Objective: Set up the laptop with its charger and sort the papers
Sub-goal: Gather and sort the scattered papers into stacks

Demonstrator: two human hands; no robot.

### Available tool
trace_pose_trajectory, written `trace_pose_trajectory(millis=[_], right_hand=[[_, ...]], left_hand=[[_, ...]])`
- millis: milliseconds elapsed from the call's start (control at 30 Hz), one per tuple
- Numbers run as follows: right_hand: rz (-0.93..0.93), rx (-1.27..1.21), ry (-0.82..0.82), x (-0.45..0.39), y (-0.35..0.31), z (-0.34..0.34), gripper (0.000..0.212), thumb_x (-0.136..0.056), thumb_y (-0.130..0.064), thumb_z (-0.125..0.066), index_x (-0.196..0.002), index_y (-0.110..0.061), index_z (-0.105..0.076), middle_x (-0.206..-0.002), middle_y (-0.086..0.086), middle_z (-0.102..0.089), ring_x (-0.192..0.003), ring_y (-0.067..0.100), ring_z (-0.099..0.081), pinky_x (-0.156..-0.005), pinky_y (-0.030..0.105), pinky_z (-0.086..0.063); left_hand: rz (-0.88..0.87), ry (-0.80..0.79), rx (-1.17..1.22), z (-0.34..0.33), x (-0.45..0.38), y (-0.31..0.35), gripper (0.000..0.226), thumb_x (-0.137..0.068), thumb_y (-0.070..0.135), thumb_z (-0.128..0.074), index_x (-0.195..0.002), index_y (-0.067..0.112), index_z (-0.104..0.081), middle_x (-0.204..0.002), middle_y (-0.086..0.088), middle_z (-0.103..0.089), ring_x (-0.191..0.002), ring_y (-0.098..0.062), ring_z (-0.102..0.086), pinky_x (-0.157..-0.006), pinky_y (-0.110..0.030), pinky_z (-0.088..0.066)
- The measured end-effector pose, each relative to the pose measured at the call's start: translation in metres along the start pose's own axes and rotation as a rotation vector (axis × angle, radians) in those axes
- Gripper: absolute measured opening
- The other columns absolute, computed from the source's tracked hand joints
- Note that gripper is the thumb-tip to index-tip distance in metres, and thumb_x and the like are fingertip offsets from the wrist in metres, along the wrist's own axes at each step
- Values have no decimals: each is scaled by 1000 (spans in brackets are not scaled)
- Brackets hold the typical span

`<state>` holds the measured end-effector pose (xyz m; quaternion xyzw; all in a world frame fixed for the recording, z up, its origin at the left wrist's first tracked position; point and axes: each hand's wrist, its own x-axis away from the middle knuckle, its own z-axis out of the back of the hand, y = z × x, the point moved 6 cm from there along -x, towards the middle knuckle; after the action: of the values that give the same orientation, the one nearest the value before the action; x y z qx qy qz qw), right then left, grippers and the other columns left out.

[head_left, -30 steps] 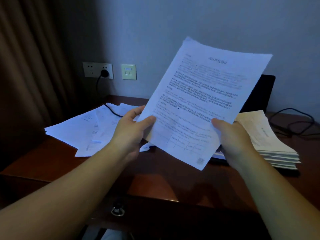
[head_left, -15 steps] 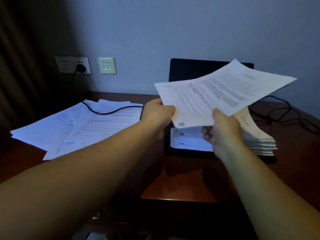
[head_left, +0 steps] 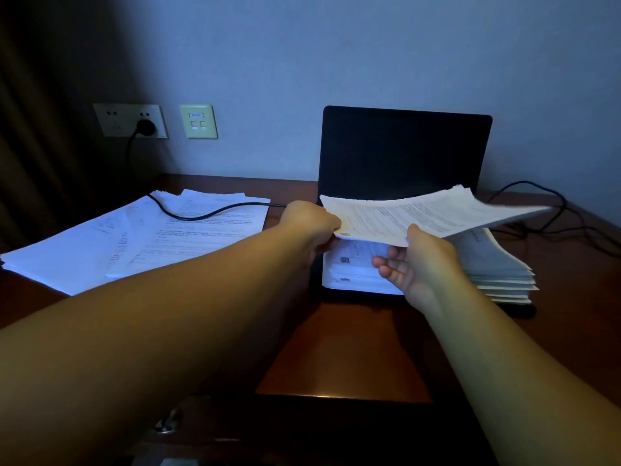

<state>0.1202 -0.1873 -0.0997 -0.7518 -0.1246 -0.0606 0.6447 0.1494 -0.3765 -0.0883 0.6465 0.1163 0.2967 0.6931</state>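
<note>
A dim room, seen from a head-worn camera looking down at a dark wooden bench against a pale wall. Two bare arms reached forward. The left hand pinched the near-left corner of a printed sheet, fingers curled round the edge. The right hand held the sheet's front edge, thumb on top and fingers loosely spread beneath. The sheet hung nearly flat above the keyboard of an open laptop, whose screen was black. More pages lay on the keyboard below it, and a thick stack of papers rested on the laptop's right side. To the left, a spread of loose pages lay fanned on the bench, with a black charger cable running across them from a plug in the wall socket; its far end was hidden behind the left hand. Another cable coiled at the right. The sheet looked light and floppy, easily creased or caught by air, so a two-handed grip at opposite edges seemed wisest.
</note>
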Motion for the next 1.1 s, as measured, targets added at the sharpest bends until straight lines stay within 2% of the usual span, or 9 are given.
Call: trace_pose_trajectory(millis=[67,133,267,500,567,700,800,1033,1100], right_hand=[[-52,2,-30,1,3,-1,40,-108,-40,-41,-96,-9,-63,-56,4,-59,-46,19,-69,-40,22,-49],[-109,23,-66,4,8,-2,52,-106,-52,-41,-90,-7,-62,-52,2,-63,-41,14,-64,-38,20,-47],[-173,19,-103,8,13,-1,54,-103,-59,-46,-93,-9,-64,-67,3,-62,-38,8,-58,-38,17,-44],[-189,-37,-104,14,17,-1,27,-106,-31,-53,-95,-9,-64,-53,-4,-65,-43,8,-63,-41,17,-47],[-173,6,-74,13,18,1,28,-107,-32,-53,-95,-9,-65,-53,-4,-67,-43,8,-64,-41,17,-48],[-175,114,-63,14,24,5,40,-105,-45,-53,-98,-9,-69,-65,-1,-75,-47,9,-68,-39,18,-48],[-197,139,-109,19,30,0,50,-105,-52,-47,-100,-7,-69,-71,3,-77,-48,11,-69,-40,20,-49],[26,200,-302,47,26,-56,39,-107,-38,-48,-92,-8,-68,-77,8,-77,-58,21,-72,-47,24,-52],[101,245,-333,52,24,-77,36,-107,-34,-49,-97,-7,-70,-86,8,-79,-69,23,-76,-54,26,-57]], left_hand=[[-10,6,-39,1,-7,-6,14,-92,-2,-65,-105,-4,-70,-109,-15,-72,-87,-27,-73,-61,-30,-63],[-33,26,-104,2,-12,-12,10,-90,-2,-65,-98,-6,-69,-109,-18,-73,-89,-31,-74,-73,-39,-65],[-100,48,-232,0,-15,-18,16,-92,4,-64,-105,-1,-72,-115,-18,-72,-100,-37,-72,-89,-48,-62],[-188,113,-346,1,-20,-17,24,-96,14,-68,-118,4,-70,-114,-12,-70,-106,-33,-69,-91,-45,-62],[-205,113,-318,1,-22,-19,24,-96,17,-69,-117,6,-71,-108,-8,-70,-105,-30,-69,-92,-44,-61],[-206,96,-198,1,-22,-27,33,-96,22,-71,-128,15,-70,-130,-4,-68,-101,-20,-65,-94,-39,-60],[-204,102,-142,7,-19,-29,32,-96,25,-71,-128,19,-70,-124,-1,-69,-96,-17,-67,-88,-36,-62],[-333,124,-202,53,0,-20,25,-94,25,-65,-118,26,-69,-98,5,-74,-74,-15,-74,-69,-33,-61],[-388,163,-279,78,6,-21,26,-93,22,-62,-118,24,-70,-107,4,-74,-88,-19,-73,-82,-32,-58]])
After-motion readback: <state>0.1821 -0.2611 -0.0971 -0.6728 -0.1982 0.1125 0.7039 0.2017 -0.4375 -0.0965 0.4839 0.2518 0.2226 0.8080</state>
